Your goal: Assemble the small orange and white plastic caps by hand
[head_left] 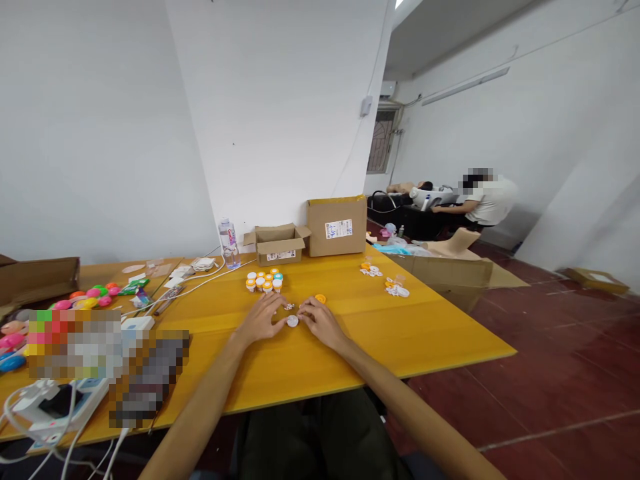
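Observation:
A small clear round container (pixel 293 321) stands on the yellow table between my hands. My left hand (pixel 260 320) rests at its left, fingers curved and thumb apart, with the thumb tip close to the container's side. Small white pieces (pixel 289 307) lie just behind it, near my left fingertips. My right hand (pixel 324 323) is at the container's right, its fingers bent together near the rim; whatever they hold is too small to make out. An orange ring-shaped lid (pixel 320 299) lies just behind my right hand.
Behind my hands stand several lidded small jars (pixel 265 281), an open carton (pixel 277 245), a larger box (pixel 337 227) and a water bottle (pixel 229 244). Small white parts (pixel 397 289) lie right. A power strip (pixel 85 393) and cables occupy the left. Another person (pixel 493 200) sits far right.

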A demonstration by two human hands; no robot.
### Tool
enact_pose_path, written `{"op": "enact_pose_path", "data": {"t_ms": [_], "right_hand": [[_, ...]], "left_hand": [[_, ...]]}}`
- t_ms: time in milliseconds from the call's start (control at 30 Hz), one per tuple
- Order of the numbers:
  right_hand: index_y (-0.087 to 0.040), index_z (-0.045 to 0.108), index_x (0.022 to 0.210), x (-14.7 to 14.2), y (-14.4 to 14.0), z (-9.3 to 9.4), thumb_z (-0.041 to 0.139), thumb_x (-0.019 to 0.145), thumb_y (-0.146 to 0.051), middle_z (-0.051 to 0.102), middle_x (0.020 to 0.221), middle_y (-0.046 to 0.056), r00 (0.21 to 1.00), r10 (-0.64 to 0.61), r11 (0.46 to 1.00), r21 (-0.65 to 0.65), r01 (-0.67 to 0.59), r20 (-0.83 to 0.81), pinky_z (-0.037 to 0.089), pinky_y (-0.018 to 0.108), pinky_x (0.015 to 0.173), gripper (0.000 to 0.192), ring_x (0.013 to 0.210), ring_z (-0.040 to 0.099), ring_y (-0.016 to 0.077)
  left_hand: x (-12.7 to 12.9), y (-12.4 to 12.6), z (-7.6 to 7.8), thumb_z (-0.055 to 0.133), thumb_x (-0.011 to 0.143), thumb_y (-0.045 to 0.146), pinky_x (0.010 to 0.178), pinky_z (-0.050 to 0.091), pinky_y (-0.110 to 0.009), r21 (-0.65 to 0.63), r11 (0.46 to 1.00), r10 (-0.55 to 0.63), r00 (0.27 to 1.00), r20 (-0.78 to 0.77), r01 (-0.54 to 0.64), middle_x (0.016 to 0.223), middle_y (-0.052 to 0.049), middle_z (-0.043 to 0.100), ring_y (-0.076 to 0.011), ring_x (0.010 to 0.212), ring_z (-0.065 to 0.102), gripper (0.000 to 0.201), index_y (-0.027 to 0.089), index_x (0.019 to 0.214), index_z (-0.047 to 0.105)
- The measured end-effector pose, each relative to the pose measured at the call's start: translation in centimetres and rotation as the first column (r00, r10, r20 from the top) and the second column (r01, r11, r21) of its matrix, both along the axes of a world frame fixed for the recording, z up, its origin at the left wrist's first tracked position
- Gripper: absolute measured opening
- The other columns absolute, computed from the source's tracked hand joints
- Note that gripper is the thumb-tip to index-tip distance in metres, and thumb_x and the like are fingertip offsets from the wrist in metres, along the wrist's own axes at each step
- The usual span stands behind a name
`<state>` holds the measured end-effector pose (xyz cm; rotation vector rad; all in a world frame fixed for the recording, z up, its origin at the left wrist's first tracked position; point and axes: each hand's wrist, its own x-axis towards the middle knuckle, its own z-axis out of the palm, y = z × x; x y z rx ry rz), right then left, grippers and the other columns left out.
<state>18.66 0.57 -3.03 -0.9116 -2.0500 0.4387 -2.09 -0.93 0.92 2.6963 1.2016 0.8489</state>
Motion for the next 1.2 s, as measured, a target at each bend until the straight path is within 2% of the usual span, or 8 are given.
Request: {"op": "enact_pose_path", "data": {"t_ms": [133,233,433,733,1000,1200], "right_hand": [[-0.022,0.069,0.082,0.0,0.0,-0.1,0.058,0.086,-0.014,0.062,0.092,0.005,1.000,-0.027,1.000,0.007,0.027,-0.001,0.049,0.031,0.080,0.014,0.087,0.061,0.0172],[-0.021,0.069,0.082,0.0,0.0,-0.2,0.058,0.086,-0.013,0.062,0.092,0.005,0.999,-0.044,0.999,0.009,0.044,0.011,0.049,0.031,0.081,0.014,0.088,0.061,0.0174],[-0.022,0.070,0.085,0.0,0.0,-0.2,0.058,0.087,-0.017,0.062,0.093,0.005,0.999,-0.043,0.999,0.013,0.043,0.023,0.049,0.032,0.083,0.013,0.089,0.061,0.0181],[-0.023,0.068,0.090,-0.1,-0.6,0.3,0.061,0.085,-0.015,0.062,0.097,0.005,0.999,-0.016,0.999,0.037,0.014,0.046,0.048,0.035,0.086,0.011,0.093,0.060,0.0195],[-0.024,0.065,0.097,-0.1,-0.6,0.2,0.062,0.083,-0.014,0.061,0.103,0.005,0.997,-0.008,0.997,0.077,0.002,0.080,0.046,0.038,0.091,0.018,0.100,0.058,0.0207],[-0.023,0.065,0.099,0.0,-0.7,0.4,0.062,0.084,-0.015,0.061,0.103,0.006,0.995,0.009,0.999,0.053,-0.014,0.096,0.045,0.038,0.092,0.017,0.101,0.057,0.0206]], "left_hand": [[-1.1,0.3,0.3,0.055,0.080,0.019,0.103,0.033,-0.048,0.111,0.987,0.123,0.990,-0.073,-0.114,0.124,-0.007,0.059,-0.0293,0.121,0.044,0.014,0.023,0.089,0.064],[-1.7,0.6,0.0,0.054,0.080,0.017,0.104,0.031,-0.050,0.118,0.983,0.155,0.980,-0.124,-0.140,0.133,-0.005,0.054,-0.0310,0.126,0.039,0.015,0.024,0.082,0.067],[-2.1,1.1,-0.5,0.055,0.080,0.015,0.105,0.031,-0.052,0.098,0.987,0.143,0.980,-0.139,-0.131,0.137,-0.005,0.052,-0.0322,0.129,0.036,0.018,0.024,0.078,0.070],[-1.9,1.3,-0.9,0.056,0.080,0.013,0.106,0.028,-0.055,0.017,0.992,0.130,0.985,-0.118,-0.129,0.141,-0.007,0.047,-0.0313,0.132,0.033,0.013,0.020,0.076,0.066],[-1.6,1.1,-0.6,0.053,0.081,0.010,0.107,0.026,-0.053,0.014,0.998,0.058,0.991,-0.118,-0.057,0.131,-0.006,0.055,-0.0284,0.127,0.038,0.019,0.022,0.078,0.066],[-1.2,0.8,0.2,0.052,0.083,0.012,0.102,0.031,-0.046,-0.021,1.000,0.002,0.994,-0.113,-0.004,0.104,-0.005,0.066,-0.0260,0.114,0.046,0.020,0.023,0.075,0.066]]}}
